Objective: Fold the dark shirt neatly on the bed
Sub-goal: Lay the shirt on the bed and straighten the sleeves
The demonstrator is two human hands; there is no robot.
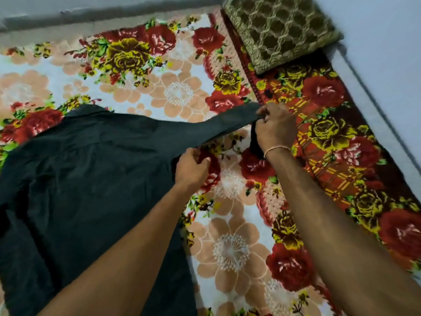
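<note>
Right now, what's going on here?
A person is partway into folding a dark shirt spread on a floral bed cover. The right hand grips the end of one sleeve, stretched out and lifted; the left hand holds the shirt's edge near the sleeve's base. A green patterned cushion lies at the bed's far corner.

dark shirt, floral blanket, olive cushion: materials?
Dark shirt: looks like thin woven cloth, matte; it drapes and creases softly. Floral blanket: seems plush fleece; the print has a fuzzy sheen. Olive cushion: probably velvety upholstery fabric, with a raised lattice pattern.
</note>
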